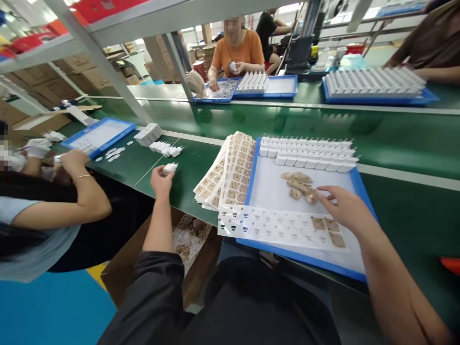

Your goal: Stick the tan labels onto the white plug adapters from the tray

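A white plug-in charger [170, 168] with pins pointing right is pinched in my left hand [161, 181], raised above the green table. My right hand [338, 203] is over the blue-rimmed tray [363, 191], its fingers stretched out and somewhat apart. Its fingertips are beside a small pile of crumpled brown film pieces [300, 183]; whether they touch it I cannot tell. Below lies a clear-white sticker sheet [280, 225] with a few brown squares left at its right end. Rows of white chargers [312, 153] stand along the tray's far side.
Stacked sticker sheets [233, 167] lean against the tray's left. Several loose chargers [167, 148] and a white block group [148, 134] lie left. Under the table edge is a carton [190, 239] with scraps. Co-workers sit left and across; a metal shelf post [104, 62] rises ahead.
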`<action>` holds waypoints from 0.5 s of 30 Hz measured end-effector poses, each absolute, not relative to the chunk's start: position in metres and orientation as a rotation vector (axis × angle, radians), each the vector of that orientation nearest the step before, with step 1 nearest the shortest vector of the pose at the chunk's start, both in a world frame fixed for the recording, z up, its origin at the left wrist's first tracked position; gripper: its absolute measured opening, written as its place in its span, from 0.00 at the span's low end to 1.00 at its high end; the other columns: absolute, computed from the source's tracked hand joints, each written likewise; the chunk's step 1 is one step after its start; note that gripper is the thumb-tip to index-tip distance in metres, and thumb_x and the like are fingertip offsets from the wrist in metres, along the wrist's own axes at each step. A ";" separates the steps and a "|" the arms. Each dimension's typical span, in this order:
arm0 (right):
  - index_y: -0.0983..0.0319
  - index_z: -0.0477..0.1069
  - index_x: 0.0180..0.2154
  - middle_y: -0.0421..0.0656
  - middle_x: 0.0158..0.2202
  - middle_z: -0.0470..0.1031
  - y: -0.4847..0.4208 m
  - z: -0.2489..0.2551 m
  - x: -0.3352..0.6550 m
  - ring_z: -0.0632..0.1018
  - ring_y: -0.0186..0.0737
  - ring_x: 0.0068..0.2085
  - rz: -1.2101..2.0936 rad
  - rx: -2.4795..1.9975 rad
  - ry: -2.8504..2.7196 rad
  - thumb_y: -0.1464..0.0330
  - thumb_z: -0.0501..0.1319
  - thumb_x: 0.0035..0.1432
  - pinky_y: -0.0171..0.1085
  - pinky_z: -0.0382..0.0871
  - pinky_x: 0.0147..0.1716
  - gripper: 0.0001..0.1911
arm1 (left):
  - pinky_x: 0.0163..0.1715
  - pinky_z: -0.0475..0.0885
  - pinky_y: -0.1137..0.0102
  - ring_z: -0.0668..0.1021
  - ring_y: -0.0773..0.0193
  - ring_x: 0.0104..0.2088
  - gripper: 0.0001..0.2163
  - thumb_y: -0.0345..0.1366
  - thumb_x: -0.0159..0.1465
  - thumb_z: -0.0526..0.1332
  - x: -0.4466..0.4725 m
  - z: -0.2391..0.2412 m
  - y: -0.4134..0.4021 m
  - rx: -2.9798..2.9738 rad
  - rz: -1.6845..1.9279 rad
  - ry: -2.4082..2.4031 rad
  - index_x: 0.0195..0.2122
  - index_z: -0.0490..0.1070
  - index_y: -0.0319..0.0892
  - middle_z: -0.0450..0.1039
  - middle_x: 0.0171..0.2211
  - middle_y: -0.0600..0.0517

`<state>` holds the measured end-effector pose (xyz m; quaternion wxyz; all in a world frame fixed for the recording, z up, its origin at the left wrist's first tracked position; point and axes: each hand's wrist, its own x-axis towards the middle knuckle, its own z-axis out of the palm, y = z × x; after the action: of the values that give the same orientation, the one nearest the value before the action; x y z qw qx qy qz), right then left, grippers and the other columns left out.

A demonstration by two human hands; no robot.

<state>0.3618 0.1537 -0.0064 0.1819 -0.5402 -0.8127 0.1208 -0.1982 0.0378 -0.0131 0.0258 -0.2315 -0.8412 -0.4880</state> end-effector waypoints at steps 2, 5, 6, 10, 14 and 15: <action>0.57 0.76 0.48 0.49 0.48 0.81 0.155 -0.005 0.367 0.83 0.50 0.38 0.260 -1.603 -2.281 0.61 0.55 0.63 0.46 0.75 0.36 0.17 | 0.46 0.70 0.70 0.75 0.66 0.37 0.16 0.24 0.50 0.70 -0.219 -0.015 0.041 -0.615 -1.491 -2.626 0.38 0.69 0.38 0.71 0.34 0.57; 0.58 0.75 0.52 0.50 0.51 0.79 0.161 0.003 0.379 0.82 0.50 0.41 0.163 -1.743 -2.263 0.62 0.54 0.63 0.47 0.76 0.38 0.20 | 0.48 0.69 0.67 0.73 0.65 0.35 0.18 0.22 0.47 0.71 -0.236 -0.018 0.043 -0.511 -1.479 -2.656 0.30 0.62 0.41 0.63 0.27 0.61; 0.59 0.74 0.54 0.51 0.53 0.78 0.166 0.007 0.383 0.81 0.52 0.42 0.114 -1.769 -2.243 0.62 0.54 0.63 0.48 0.77 0.39 0.21 | 0.49 0.69 0.65 0.72 0.64 0.35 0.20 0.21 0.46 0.71 -0.238 -0.018 0.043 -0.489 -1.475 -2.659 0.29 0.59 0.42 0.61 0.26 0.61; 0.64 0.64 0.64 0.57 0.62 0.69 0.199 0.023 0.396 0.74 0.60 0.57 -0.073 -1.739 -2.154 0.64 0.55 0.63 0.53 0.73 0.51 0.29 | 0.57 0.64 0.57 0.71 0.57 0.43 0.25 0.23 0.43 0.72 -0.240 -0.021 0.041 -0.463 -1.453 -2.607 0.28 0.53 0.45 0.60 0.27 0.59; 0.66 0.64 0.63 0.57 0.64 0.67 0.235 0.027 0.397 0.70 0.61 0.61 -0.040 -1.720 -2.191 0.65 0.58 0.62 0.53 0.68 0.57 0.29 | 0.62 0.59 0.52 0.68 0.49 0.54 0.24 0.26 0.46 0.70 -0.230 -0.026 0.034 -0.517 -1.435 -2.496 0.31 0.52 0.46 0.69 0.39 0.52; 0.65 0.66 0.61 0.57 0.61 0.69 0.240 0.025 0.396 0.71 0.61 0.60 -0.023 -1.735 -2.181 0.64 0.59 0.61 0.53 0.69 0.56 0.28 | 0.63 0.58 0.52 0.67 0.48 0.56 0.23 0.27 0.48 0.69 -0.225 -0.028 0.031 -0.539 -1.433 -2.469 0.33 0.53 0.46 0.70 0.43 0.50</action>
<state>0.3965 0.2396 0.0252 0.1764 -0.6128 -0.7702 -0.0081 -0.2250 0.0308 -0.0282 0.1180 -0.1843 -0.8439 -0.4899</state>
